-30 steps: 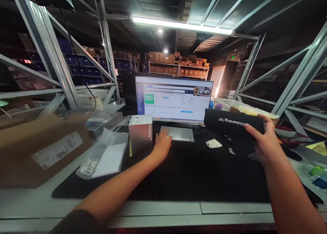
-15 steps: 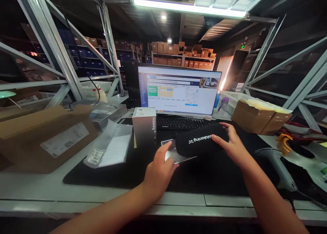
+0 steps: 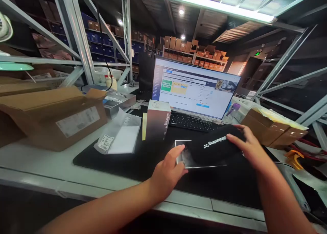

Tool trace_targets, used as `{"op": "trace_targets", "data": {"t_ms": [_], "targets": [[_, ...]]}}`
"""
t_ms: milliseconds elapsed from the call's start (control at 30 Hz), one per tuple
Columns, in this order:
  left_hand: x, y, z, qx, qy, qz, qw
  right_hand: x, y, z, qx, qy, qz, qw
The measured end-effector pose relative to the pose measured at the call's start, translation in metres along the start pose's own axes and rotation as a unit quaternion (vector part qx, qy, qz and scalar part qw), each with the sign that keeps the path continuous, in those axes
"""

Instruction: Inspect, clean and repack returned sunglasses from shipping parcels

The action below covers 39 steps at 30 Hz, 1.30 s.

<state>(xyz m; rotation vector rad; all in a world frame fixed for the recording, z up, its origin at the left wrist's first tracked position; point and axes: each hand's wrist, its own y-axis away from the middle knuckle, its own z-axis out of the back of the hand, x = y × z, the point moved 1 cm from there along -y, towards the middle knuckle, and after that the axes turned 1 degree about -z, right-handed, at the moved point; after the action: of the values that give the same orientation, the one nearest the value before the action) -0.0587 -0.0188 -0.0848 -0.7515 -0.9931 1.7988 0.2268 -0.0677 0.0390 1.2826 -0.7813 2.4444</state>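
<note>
My left hand (image 3: 167, 171) grips the near left end of an open box (image 3: 189, 157) with thin bright edges and a shiny, dark inside. Over that box, tilted, is a black case (image 3: 212, 149) with "Wakening" printed in white. My right hand (image 3: 249, 144) holds the case's right end, thumb on top and fingers round the far side. Where the case and the box meet is hard to make out. Just beyond my left hand stands an upright grey "Wakening" carton (image 3: 158, 121). Left of the carton, a translucent bag (image 3: 120, 135) with a barcode label lies on the black mat (image 3: 109, 164).
A large cardboard box (image 3: 51, 121) stands at the left. Behind the mat are a keyboard (image 3: 191, 121) and a monitor (image 3: 189, 98). Another carton (image 3: 270, 128) with yellowish packets sits at the right, near an orange tape dispenser (image 3: 293, 159) and a grey scanner (image 3: 291, 179).
My head view has turned left and tilted. The case lies farther over the box, its printing now more slanted, and both hands keep their hold.
</note>
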Motion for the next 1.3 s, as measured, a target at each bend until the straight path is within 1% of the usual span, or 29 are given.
{"op": "trace_targets", "data": {"t_ms": [67, 167, 233, 300, 367, 433, 500, 533, 600, 633, 667, 700, 733, 767, 800, 833, 867, 900, 933, 967, 1000, 1033, 1067, 1100, 1133, 1200, 1300], "targets": [[0.0, 0.002, 0.0, 0.003, 0.004, 0.01, 1.0, -0.008, 0.011, -0.027, -0.016, 0.073, 0.036, 0.997], [0.002, 0.001, 0.002, 0.019, 0.019, 0.062, 0.998, -0.024, 0.026, -0.063, -0.031, 0.165, 0.071, 0.983], [0.004, -0.002, 0.004, 0.004, 0.02, 0.092, 0.996, -0.037, 0.029, -0.077, -0.044, 0.237, 0.109, 0.964], [0.006, -0.005, 0.005, -0.018, 0.004, 0.108, 0.994, -0.049, 0.026, -0.084, -0.028, 0.279, 0.129, 0.951], [0.007, -0.007, 0.004, -0.014, -0.019, 0.106, 0.994, -0.058, 0.021, -0.086, 0.009, 0.286, 0.127, 0.95], [0.008, -0.007, 0.002, 0.012, -0.031, 0.101, 0.994, -0.059, 0.02, -0.085, 0.04, 0.29, 0.138, 0.946], [0.009, -0.005, 0.0, 0.028, -0.041, 0.107, 0.993, -0.052, 0.024, -0.082, 0.037, 0.306, 0.174, 0.935], [0.011, -0.005, 0.0, 0.027, -0.052, 0.107, 0.993, -0.047, 0.027, -0.079, 0.014, 0.317, 0.193, 0.929], [0.015, -0.01, 0.003, 0.01, -0.085, 0.094, 0.992, -0.039, 0.03, -0.068, -0.066, 0.33, 0.212, 0.917], [0.019, -0.015, 0.008, -0.005, -0.103, 0.088, 0.991, -0.039, 0.029, -0.06, -0.101, 0.321, 0.209, 0.918], [0.024, -0.023, 0.014, -0.017, -0.117, 0.083, 0.989, -0.041, 0.024, -0.052, -0.116, 0.296, 0.199, 0.927], [0.03, -0.034, 0.021, -0.029, -0.126, 0.083, 0.988, -0.046, 0.016, -0.043, -0.1, 0.251, 0.185, 0.945], [0.039, -0.047, 0.029, -0.035, -0.131, 0.092, 0.986, -0.054, 0.006, -0.036, -0.054, 0.187, 0.168, 0.966], [0.05, -0.063, 0.038, -0.034, -0.133, 0.099, 0.986, -0.063, -0.005, -0.031, 0.019, 0.108, 0.15, 0.983], [0.063, -0.08, 0.046, -0.033, -0.135, 0.108, 0.984, -0.072, -0.014, -0.028, 0.101, 0.022, 0.133, 0.986], [0.077, -0.099, 0.053, -0.014, -0.135, 0.118, 0.984, -0.081, -0.021, -0.028, 0.175, -0.05, 0.117, 0.976], [0.092, -0.117, 0.058, 0.001, -0.131, 0.126, 0.983, -0.088, -0.024, -0.031, 0.231, -0.096, 0.102, 0.963], [0.108, -0.133, 0.061, 0.035, -0.121, 0.13, 0.983, -0.092, -0.024, -0.036, 0.276, -0.115, 0.087, 0.95], [0.124, -0.148, 0.061, 0.094, -0.103, 0.141, 0.98, -0.094, -0.022, -0.043, 0.305, -0.113, 0.07, 0.943], [0.138, -0.159, 0.06, 0.152, -0.076, 0.17, 0.971, -0.093, -0.016, -0.051, 0.325, -0.102, 0.053, 0.939], [0.151, -0.168, 0.057, 0.21, -0.045, 0.201, 0.956, -0.091, -0.01, -0.058, 0.34, -0.094, 0.036, 0.935], [0.161, -0.173, 0.054, 0.253, -0.017, 0.229, 0.94, -0.088, -0.004, -0.065, 0.349, -0.095, 0.02, 0.932], [0.169, -0.176, 0.052, 0.28, 0.004, 0.251, 0.927, -0.085, 0.002, -0.07, 0.35, -0.102, 0.008, 0.931], [0.174, -0.176, 0.051, 0.29, 0.02, 0.265, 0.919, -0.083, 0.005, -0.072, 0.345, -0.111, 0.0, 0.932], [0.178, -0.174, 0.051, 0.285, 0.029, 0.272, 0.919, -0.082, 0.007, -0.072, 0.333, -0.115, 0.001, 0.936], [0.18, -0.166, 0.058, 0.247, 0.046, 0.279, 0.927, -0.084, 0.005, -0.065, 0.29, -0.095, 0.021, 0.952], [0.183, -0.146, 0.078, 0.149, 0.089, 0.297, 0.939, -0.091, -0.003, -0.044, 0.197, -0.064, 0.058, 0.977]]}}
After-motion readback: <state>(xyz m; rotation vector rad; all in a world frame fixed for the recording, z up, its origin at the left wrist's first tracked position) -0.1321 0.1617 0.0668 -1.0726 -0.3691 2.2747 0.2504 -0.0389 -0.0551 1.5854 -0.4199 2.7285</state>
